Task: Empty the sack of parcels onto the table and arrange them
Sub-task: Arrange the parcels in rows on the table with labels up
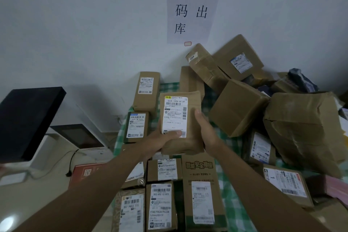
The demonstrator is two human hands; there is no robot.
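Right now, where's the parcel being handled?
Head view, centre: the parcel is held label-up by the left hand and right hand, above the neat rows, left of the jumbled pile.

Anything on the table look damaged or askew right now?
Yes. The large box at the right is crumpled and dented. Behind it, several boxes lean tilted in a loose pile against the wall, unlike the neat label-up rows at the left.

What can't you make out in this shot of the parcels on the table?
- Held parcel, head view: lower edge hidden by left hand and right hand.
- Its label's small print: blurred.
- Nearest parcels: cut off by the bottom edge.
- Jumbled pile: boxes hide what lies beneath.
- The sack: not visible.
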